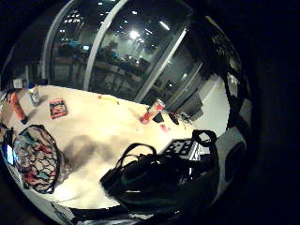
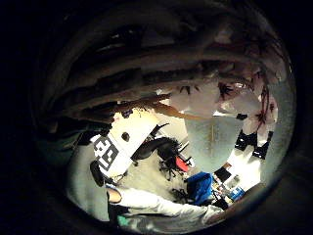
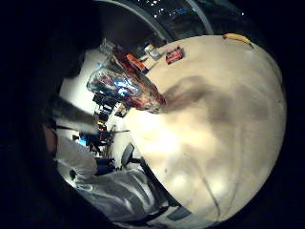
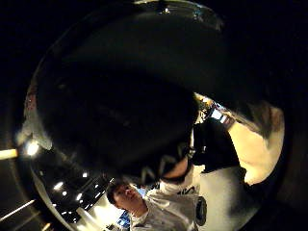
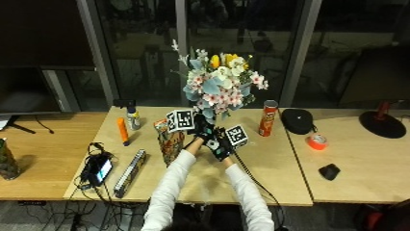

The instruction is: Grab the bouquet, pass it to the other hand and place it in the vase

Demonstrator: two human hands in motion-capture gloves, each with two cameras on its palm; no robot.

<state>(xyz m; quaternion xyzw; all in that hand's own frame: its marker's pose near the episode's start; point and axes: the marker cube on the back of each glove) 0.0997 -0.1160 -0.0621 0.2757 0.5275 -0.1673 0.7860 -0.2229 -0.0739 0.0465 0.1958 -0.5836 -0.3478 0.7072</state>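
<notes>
Outside view, bouquet point(image 5: 219, 82) stems hidden by hands

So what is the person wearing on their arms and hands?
Long white sleeves cover both forearms down to the wrists. The left hand and the right hand each wear a black glove.

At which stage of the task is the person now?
Done: the bouquet is lifted off the table. In hand: the left hand and right hand meet at its stems, mid-handover. Left: release one hand and place it in the vase beside them.
</notes>
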